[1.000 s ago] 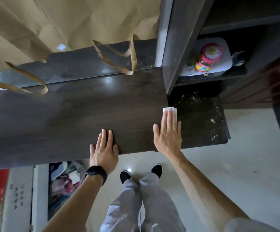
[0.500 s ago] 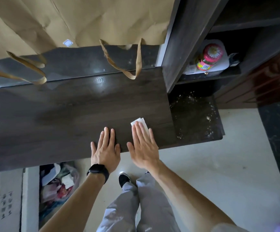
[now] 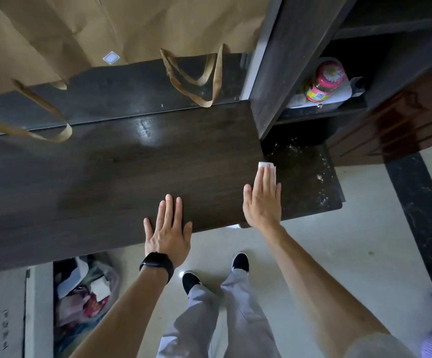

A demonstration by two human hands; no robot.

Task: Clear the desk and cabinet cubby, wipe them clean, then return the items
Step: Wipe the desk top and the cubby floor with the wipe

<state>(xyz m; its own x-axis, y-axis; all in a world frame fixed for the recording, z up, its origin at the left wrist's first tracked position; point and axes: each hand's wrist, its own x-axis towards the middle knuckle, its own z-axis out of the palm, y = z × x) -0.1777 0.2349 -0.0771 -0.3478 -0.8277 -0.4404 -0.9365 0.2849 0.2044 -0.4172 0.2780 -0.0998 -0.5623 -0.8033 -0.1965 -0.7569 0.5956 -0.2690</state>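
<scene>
My right hand [image 3: 263, 202] lies flat with straight fingers on a small white wipe [image 3: 267, 166], pressing it onto the dark wooden desk [image 3: 106, 182] near its right end. The wipe's far edge shows beyond my fingertips, at the border of a dusty, crumb-speckled patch [image 3: 305, 174] below the cabinet. My left hand [image 3: 168, 229] rests flat and open on the desk's front edge, a black watch on its wrist. In the cabinet cubby [image 3: 344, 81] a pink-capped jar [image 3: 324, 82] lies on a white sheet.
Brown paper bags [image 3: 122, 27] with drooping handles stand along the back of the desk. A dark cabinet side panel [image 3: 282, 63] rises right of the desk. A bin of mixed rubbish [image 3: 83, 298] sits under the desk at left. My feet stand on pale floor tiles.
My right hand has slid the wipe rightward from the desk's middle front back to the edge of the dusty patch. My left hand has stayed in place.
</scene>
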